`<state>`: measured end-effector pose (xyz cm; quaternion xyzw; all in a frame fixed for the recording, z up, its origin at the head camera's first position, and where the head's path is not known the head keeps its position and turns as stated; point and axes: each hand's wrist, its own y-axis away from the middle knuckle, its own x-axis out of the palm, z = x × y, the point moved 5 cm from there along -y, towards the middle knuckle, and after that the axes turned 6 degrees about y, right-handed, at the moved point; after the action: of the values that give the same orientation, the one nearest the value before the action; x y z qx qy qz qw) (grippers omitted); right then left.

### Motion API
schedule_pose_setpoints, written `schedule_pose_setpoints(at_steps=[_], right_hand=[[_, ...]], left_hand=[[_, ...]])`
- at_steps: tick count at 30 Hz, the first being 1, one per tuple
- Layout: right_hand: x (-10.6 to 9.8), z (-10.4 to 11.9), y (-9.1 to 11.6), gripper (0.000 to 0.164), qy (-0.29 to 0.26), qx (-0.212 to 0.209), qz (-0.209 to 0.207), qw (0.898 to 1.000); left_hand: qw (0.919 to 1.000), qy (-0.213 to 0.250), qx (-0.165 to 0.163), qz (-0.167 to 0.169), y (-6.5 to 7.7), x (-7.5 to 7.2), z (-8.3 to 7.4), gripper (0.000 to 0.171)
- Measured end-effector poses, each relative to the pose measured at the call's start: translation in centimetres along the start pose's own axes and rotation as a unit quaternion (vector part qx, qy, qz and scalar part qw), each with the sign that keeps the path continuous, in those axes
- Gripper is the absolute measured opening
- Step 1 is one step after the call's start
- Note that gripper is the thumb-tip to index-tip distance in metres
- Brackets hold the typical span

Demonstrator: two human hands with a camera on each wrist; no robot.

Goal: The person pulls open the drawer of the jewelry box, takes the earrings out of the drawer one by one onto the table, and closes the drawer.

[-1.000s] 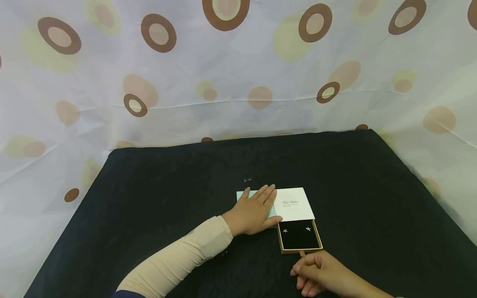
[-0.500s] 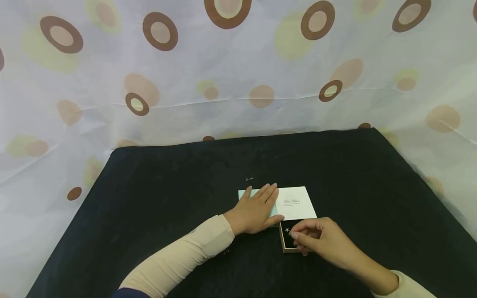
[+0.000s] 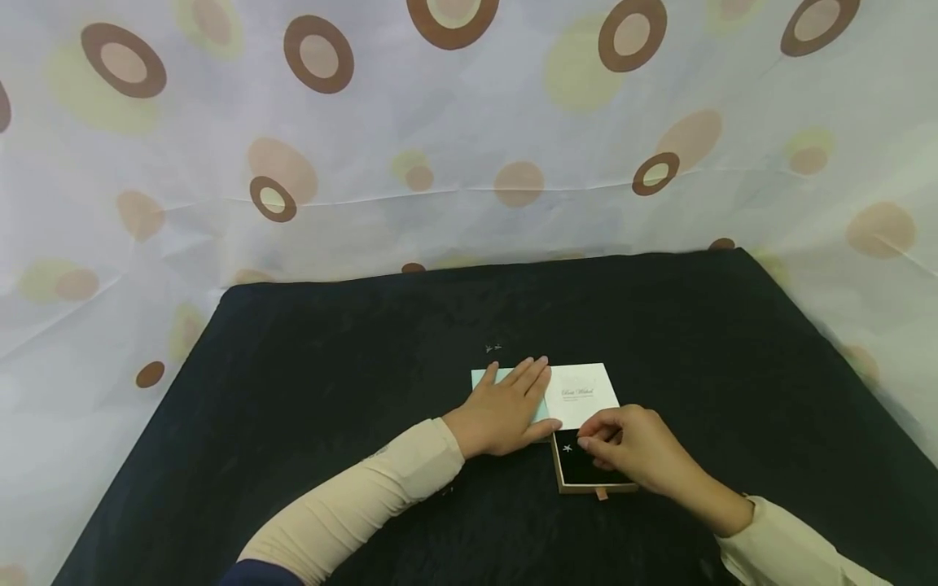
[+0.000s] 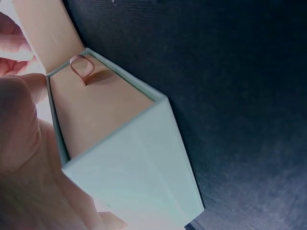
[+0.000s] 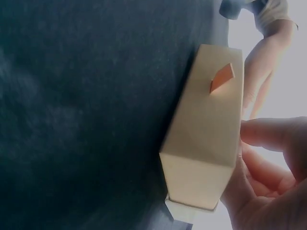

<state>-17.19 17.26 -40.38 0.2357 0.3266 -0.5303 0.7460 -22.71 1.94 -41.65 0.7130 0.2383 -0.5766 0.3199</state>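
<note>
My left hand (image 3: 506,413) lies with fingers spread on a light green box (image 3: 479,377), its thumb reaching the neighbouring white box (image 3: 582,391). In the left wrist view, the green box's beige drawer (image 4: 96,110) carries a brown ribbon loop (image 4: 82,71). The white box has printed lettering, and its black-lined drawer (image 3: 579,489) is pulled out toward me. On the lining sits a silver starfish-shaped earring (image 3: 567,448). My right hand (image 3: 637,452) hovers over the drawer's right part, thumb and index finger close together; it hides the other star, and whether they pinch it cannot be seen.
Two tiny silver pieces (image 3: 493,348) lie on the black cloth (image 3: 352,350) beyond the boxes. Another small glint (image 3: 448,490) shows beside the left sleeve. A patterned white curtain (image 3: 469,146) hangs behind the table's far edge.
My right hand has moved from the drawer's ribbon tab up and over the drawer, covering the right-hand star. The left hand stays put on the green box.
</note>
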Motion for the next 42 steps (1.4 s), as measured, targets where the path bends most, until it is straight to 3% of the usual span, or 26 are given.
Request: schedule_pose_setpoints(at_steps=[7, 13, 23, 42], right_hand=[[0.5, 0.5, -0.4, 0.005, 0.096, -0.017, -0.024, 0.995], [0.7, 1.1, -0.2, 0.010, 0.133, -0.023, -0.039, 0.990], [0.7, 1.1, -0.1, 0.012, 0.144, -0.001, -0.044, 0.989], [1.3, 1.0, 0.0, 0.014, 0.152, 0.001, -0.058, 0.987]], left_hand=[[1.0000, -0.004, 0.002, -0.002, -0.1, 0.0, -0.1, 0.075], [1.0000, -0.006, 0.000, -0.003, -0.1, 0.0, -0.2, 0.076], [0.9999, -0.013, 0.004, -0.007, -0.1, 0.0, -0.2, 0.076], [0.9999, -0.010, 0.004, -0.005, 0.0, 0.2, 0.0, 0.075]])
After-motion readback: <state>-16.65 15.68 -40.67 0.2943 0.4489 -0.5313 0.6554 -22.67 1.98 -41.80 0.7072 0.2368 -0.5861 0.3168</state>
